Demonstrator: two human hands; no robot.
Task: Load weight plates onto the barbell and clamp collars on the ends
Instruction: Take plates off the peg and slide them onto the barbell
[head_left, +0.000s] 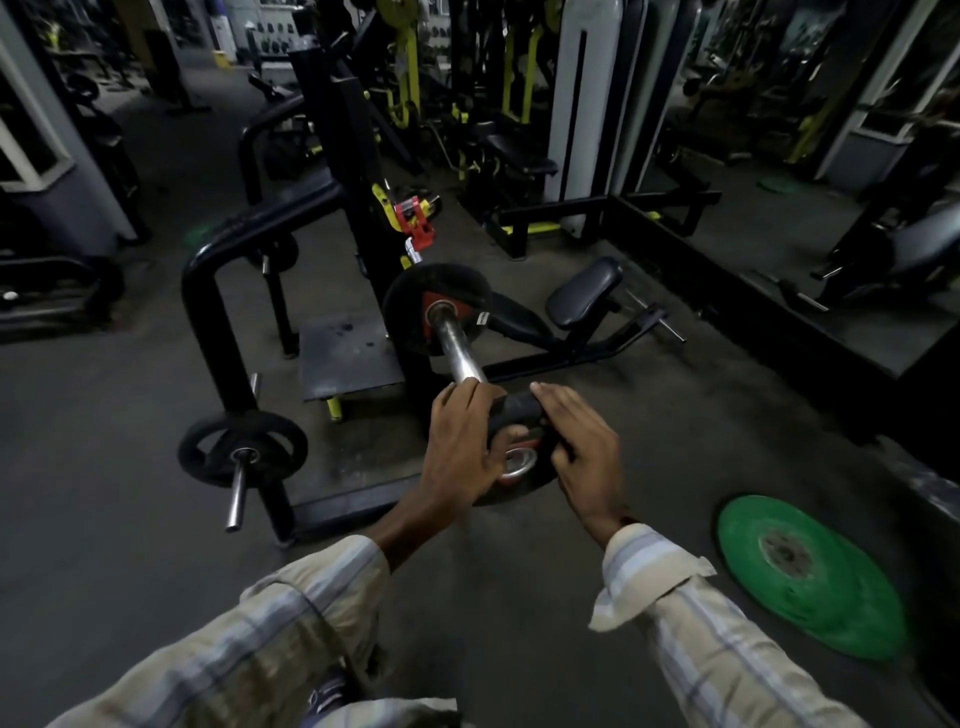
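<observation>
Left hand (462, 441) and right hand (582, 447) both gripping small black plate (514, 408) at near tip of barbell sleeve (460, 353), fingers curled round rim. Plate mostly hidden by hands. Bigger black plate (439, 306) already seated further along. Green plate (810, 574) flat on floor (130, 519), right side, blurry.

Black padded seat (584, 292), red-and-yellow machine clamp (414, 221), grey column (584, 114)

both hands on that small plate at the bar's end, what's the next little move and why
Probably push the small plate further along the bar toward the black plate. Both the left hand and right hand grip it at the bar's tip, with bare sleeve showing between the two plates.
</observation>
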